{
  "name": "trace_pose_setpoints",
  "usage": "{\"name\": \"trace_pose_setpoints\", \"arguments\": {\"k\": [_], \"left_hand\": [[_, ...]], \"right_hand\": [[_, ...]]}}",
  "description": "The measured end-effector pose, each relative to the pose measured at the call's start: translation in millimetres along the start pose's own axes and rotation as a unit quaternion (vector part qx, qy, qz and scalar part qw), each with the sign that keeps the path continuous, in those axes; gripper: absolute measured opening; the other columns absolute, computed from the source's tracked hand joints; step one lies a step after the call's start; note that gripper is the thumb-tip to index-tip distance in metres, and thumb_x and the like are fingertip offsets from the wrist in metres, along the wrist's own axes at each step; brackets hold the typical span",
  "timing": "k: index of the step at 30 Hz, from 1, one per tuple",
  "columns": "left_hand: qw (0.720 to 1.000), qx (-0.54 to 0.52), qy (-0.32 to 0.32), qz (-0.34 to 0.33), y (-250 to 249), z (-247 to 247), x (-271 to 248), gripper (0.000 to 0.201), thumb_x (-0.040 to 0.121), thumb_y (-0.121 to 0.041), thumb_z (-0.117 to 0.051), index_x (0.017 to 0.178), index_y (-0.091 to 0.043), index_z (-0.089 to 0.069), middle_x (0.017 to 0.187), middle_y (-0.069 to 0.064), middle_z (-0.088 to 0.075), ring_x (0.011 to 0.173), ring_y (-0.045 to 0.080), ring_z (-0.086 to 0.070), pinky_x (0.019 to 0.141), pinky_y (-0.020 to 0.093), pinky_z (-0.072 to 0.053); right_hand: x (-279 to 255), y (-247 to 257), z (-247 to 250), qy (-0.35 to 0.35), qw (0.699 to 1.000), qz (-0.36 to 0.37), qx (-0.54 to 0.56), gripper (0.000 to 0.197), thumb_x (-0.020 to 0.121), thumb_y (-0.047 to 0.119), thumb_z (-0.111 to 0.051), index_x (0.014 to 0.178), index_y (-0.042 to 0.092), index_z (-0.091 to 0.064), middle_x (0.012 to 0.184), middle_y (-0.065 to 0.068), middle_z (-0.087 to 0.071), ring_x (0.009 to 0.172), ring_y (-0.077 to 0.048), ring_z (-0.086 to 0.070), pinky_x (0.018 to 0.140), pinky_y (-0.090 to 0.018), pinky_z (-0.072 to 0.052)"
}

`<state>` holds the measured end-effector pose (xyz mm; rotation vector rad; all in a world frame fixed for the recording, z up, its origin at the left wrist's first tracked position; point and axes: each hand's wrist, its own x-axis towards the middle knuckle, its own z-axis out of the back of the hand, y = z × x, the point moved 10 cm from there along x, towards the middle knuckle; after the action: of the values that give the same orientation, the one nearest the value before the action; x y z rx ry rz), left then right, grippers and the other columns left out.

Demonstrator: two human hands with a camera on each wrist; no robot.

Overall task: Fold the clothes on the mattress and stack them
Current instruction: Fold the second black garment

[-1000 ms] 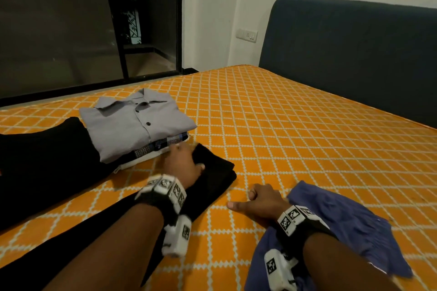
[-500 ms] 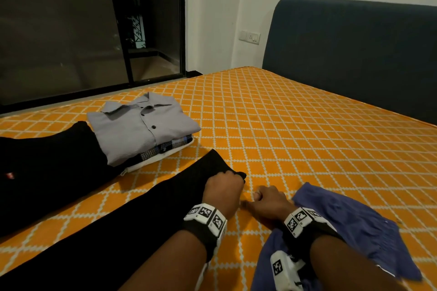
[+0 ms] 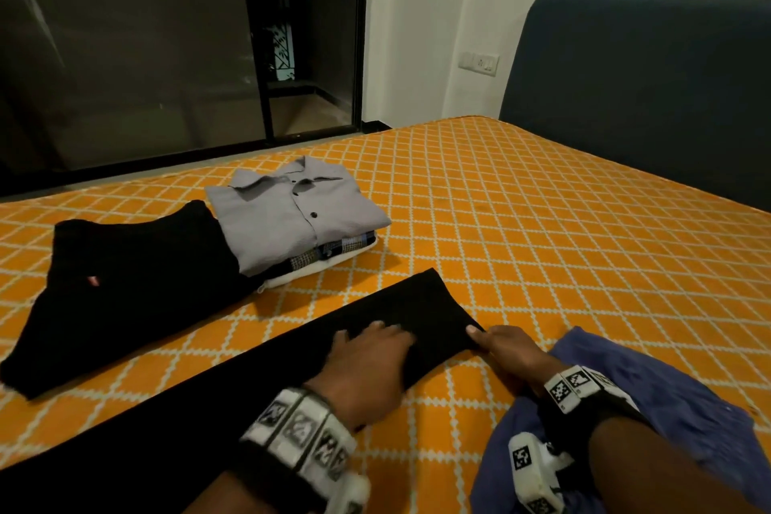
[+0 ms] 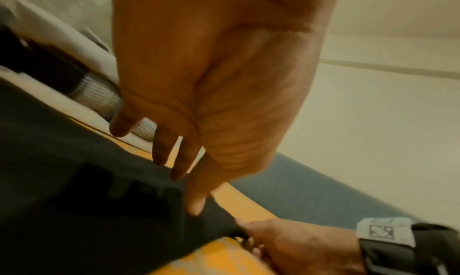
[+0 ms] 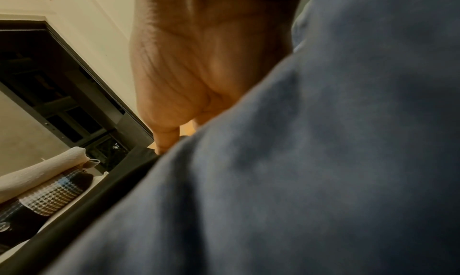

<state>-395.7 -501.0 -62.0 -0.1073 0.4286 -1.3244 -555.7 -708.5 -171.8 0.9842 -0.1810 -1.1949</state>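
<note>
My right hand [image 3: 507,351], at 5 o'clock, pinches the hem corner of the black trousers [image 3: 250,380]; its wrist rests on one crumpled blue garment [image 3: 676,409]. My left hand [image 3: 367,363], at 6 o'clock, presses flat on the trouser leg, fingers [image 3: 377,328] straight and relaxed. The trousers run across the mattress [image 3: 542,246] toward 9 o'clock. Risk, as I judge it: a loose pinch lets the hem slip and the fold skews. At 11 o'clock, one stack: grey shirt [image 3: 292,213] on top, two or three folded pieces beneath.
</note>
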Motion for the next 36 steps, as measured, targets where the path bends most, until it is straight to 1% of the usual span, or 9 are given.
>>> {"name": "trace_pose_setpoints", "arguments": {"k": [4,7,13,17,25,27,29,32,36], "left_hand": [[0.979,0.03,0.122,0.161,114.6,-38.4,-81.4,0.146,0.06,-0.092,-0.063,0.161,-0.028,0.022,0.166,-0.005,0.032,0.155,0.022,0.026,0.12,0.068,0.004],[0.973,0.005,0.107,0.202,153.4,-53.3,-125.7,0.154,0.042,-0.114,-0.033,0.15,-0.03,0.038,0.153,-0.007,0.05,0.145,0.022,0.042,0.115,0.07,0.015],[0.976,-0.057,0.1,0.187,160.9,-61.4,-143.1,0.149,0.03,-0.111,0.009,0.146,-0.023,0.041,0.154,-0.003,0.051,0.143,0.026,0.045,0.111,0.071,0.021],[0.976,-0.119,0.066,0.169,170.0,-63.9,-139.2,0.14,0.03,-0.102,0.029,0.154,-0.037,0.031,0.155,-0.01,0.049,0.143,0.018,0.046,0.112,0.067,0.027],[0.969,-0.19,-0.049,0.151,187.1,-39.9,-162.8,0.088,0.094,-0.079,-0.031,0.159,-0.044,0.017,0.158,-0.02,0.04,0.151,0.012,0.033,0.116,0.055,0.027],[0.975,-0.084,-0.094,0.184,206.8,-41.4,-188.4,0.107,0.076,-0.098,-0.035,0.158,-0.05,0.013,0.164,-0.014,0.033,0.152,0.021,0.031,0.107,0.068,0.028],[0.968,-0.057,-0.076,0.232,225.5,-45.6,-219.6,0.136,0.049,-0.114,-0.03,0.162,-0.041,-0.006,0.171,0.0,0.015,0.155,0.027,0.024,0.104,0.08,0.016],[0.958,-0.092,0.013,0.272,243.1,-56.3,-251.2,0.156,0.03,-0.118,-0.024,0.147,-0.035,0.04,0.151,-0.001,0.054,0.138,0.034,0.052,0.108,0.079,0.015],[0.951,-0.082,0.079,0.288,249.7,-58.9,-270.6,0.158,0.025,-0.118,-0.026,0.14,-0.038,0.048,0.141,-0.001,0.064,0.132,0.036,0.057,0.108,0.08,0.013]], "right_hand": [[-1.2,2.8,3.2,-0.011,1.0,0.002,0.006,0.064,0.095,0.058,-0.066,0.051,0.023,-0.036,0.05,0.003,-0.036,0.056,-0.022,-0.039,0.066,-0.037,-0.033],[-10.0,13.4,3.1,-0.004,1.0,-0.023,0.019,0.067,0.087,0.06,-0.073,0.049,0.022,-0.033,0.047,0.003,-0.033,0.047,-0.018,-0.035,0.058,-0.032,-0.033],[-14.0,52.9,10.0,0.041,0.995,-0.078,0.042,0.079,0.057,0.068,-0.093,0.098,0.003,-0.077,0.1,-0.004,-0.076,0.098,-0.029,-0.07,0.078,-0.042,-0.058],[-26.4,100.8,-6.1,0.018,0.998,-0.053,0.028,0.036,0.078,0.03,-0.092,0.078,0.004,-0.068,0.084,-0.008,-0.074,0.085,-0.026,-0.07,0.071,-0.036,-0.055],[-10.6,46.4,-13.7,-0.033,0.986,-0.118,0.112,0.068,0.055,0.022,-0.102,0.108,-0.007,-0.07,0.103,-0.022,-0.077,0.097,-0.045,-0.074,0.09,-0.056,-0.059],[-8.7,48.7,-3.5,-0.074,0.986,-0.125,0.086,0.071,0.051,0.037,-0.105,0.096,-0.005,-0.068,0.101,-0.02,-0.075,0.097,-0.044,-0.073,0.089,-0.058,-0.06],[-21.1,55.7,11.1,-0.129,0.983,-0.131,0.009,0.048,0.08,0.039,-0.09,0.081,0.0,-0.062,0.093,-0.018,-0.069,0.096,-0.041,-0.069,0.088,-0.051,-0.059],[-30.9,58.7,18.0,-0.153,0.979,-0.106,-0.085,0.043,0.093,0.048,-0.075,0.086,0.005,-0.071,0.084,-0.01,-0.07,0.084,-0.031,-0.07,0.082,-0.044,-0.056],[-34.2,80.0,10.2,-0.165,0.965,-0.079,-0.188,0.07,0.073,0.067,-0.082,0.096,0.002,-0.065,0.097,-0.016,-0.069,0.088,-0.032,-0.066,0.083,-0.049,-0.053]]}}
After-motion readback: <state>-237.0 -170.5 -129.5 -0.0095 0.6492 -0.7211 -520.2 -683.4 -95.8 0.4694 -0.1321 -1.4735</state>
